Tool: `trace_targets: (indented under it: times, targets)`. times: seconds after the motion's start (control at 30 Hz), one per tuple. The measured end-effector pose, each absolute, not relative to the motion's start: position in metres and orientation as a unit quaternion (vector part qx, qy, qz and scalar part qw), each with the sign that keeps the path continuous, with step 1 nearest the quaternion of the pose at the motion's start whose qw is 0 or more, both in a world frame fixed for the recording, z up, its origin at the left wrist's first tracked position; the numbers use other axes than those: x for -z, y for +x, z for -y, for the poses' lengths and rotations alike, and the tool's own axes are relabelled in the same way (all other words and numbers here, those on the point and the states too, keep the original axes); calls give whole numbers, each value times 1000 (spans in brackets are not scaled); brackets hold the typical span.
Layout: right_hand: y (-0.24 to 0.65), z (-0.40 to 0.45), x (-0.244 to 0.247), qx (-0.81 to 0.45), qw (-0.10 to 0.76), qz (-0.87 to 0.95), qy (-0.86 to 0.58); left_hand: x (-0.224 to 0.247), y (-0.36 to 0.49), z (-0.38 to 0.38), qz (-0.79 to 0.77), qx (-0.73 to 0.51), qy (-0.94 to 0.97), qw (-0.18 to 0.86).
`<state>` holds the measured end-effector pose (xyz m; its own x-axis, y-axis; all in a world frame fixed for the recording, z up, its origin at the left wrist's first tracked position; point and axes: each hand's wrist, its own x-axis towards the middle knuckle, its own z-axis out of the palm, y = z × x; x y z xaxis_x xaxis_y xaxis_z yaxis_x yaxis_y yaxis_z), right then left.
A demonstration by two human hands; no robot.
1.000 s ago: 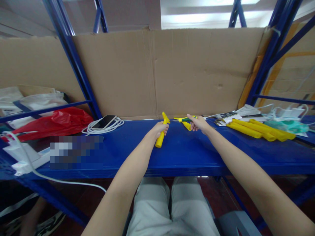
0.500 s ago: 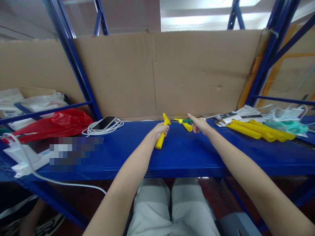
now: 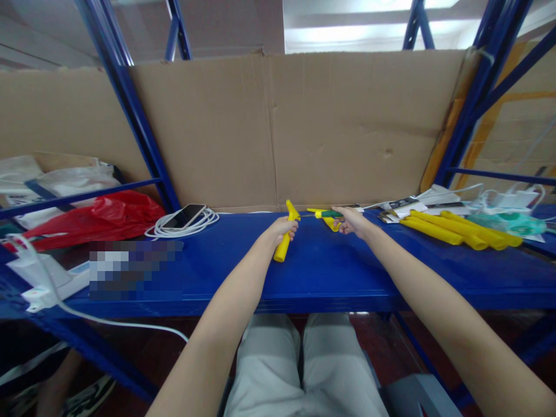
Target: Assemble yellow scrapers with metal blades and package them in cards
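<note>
My left hand [image 3: 285,230] is wrapped round a yellow plastic handle [image 3: 281,249], whose wider head sticks up above the fingers. In my right hand [image 3: 348,222] is a screwdriver [image 3: 330,214] with a green and yellow grip. Its thin shaft points left and reaches the head of the yellow handle. Another yellow piece [image 3: 332,223] lies on the blue shelf [image 3: 321,272], just behind and below the screwdriver, partly hidden by my right hand.
Several yellow tubes [image 3: 452,230] lie at the right, near papers and a green plastic bag [image 3: 508,223]. A phone [image 3: 186,216] rests on a coiled white cable at the left, beside a red bag [image 3: 117,217]. Cardboard [image 3: 208,133] stands behind.
My right fingers have closed more around the screwdriver grip, and the thumb has come down. My left hand holds its place.
</note>
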<state>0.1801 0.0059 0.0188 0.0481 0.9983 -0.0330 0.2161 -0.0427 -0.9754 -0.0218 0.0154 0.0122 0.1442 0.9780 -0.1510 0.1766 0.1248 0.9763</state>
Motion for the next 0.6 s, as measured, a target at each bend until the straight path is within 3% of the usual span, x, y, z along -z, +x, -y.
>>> trace_targets:
  times: [0.17,0.6]
  targets:
    - [181,-5,-21,-487,448,527,-534,-12,-23,-16,-537,-382,539,524]
    - [178,1,-24,-373,450,548,-599,-10,-23,-16,-532,-395,546,512]
